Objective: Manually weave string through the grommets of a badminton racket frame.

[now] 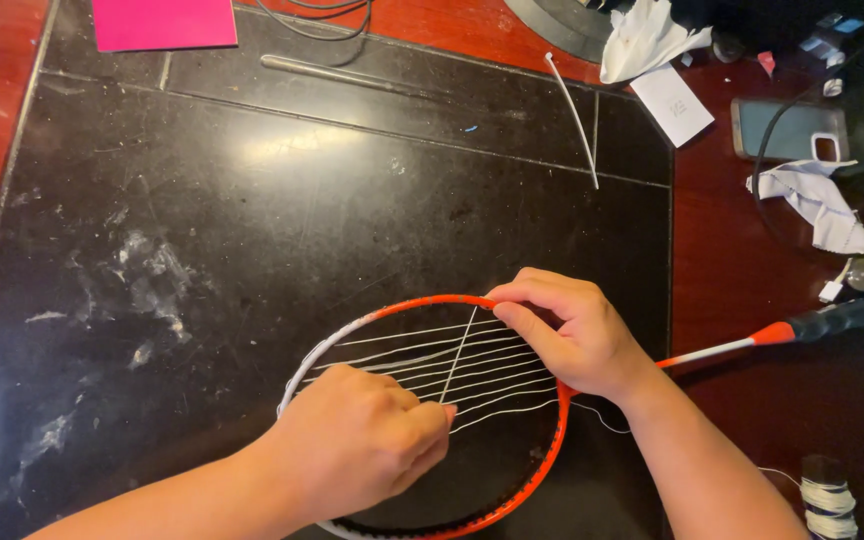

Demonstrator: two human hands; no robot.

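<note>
A badminton racket with an orange and white frame (537,480) lies flat on a black table top (252,220), its shaft and black grip (842,318) pointing right. Several white strings (422,352) run across the head, with one crossing string. My left hand (362,445) rests over the lower left part of the head, fingers pinched on a string near the crossing point. My right hand (567,330) sits at the upper right rim, fingers curled onto the strings there.
A pink sheet (162,22) lies at the far left. A loose white string piece (572,115), crumpled white cloths (652,35), a paper tag (674,103) and a phone (787,128) lie at the far right. A spool of string (827,495) sits at the lower right.
</note>
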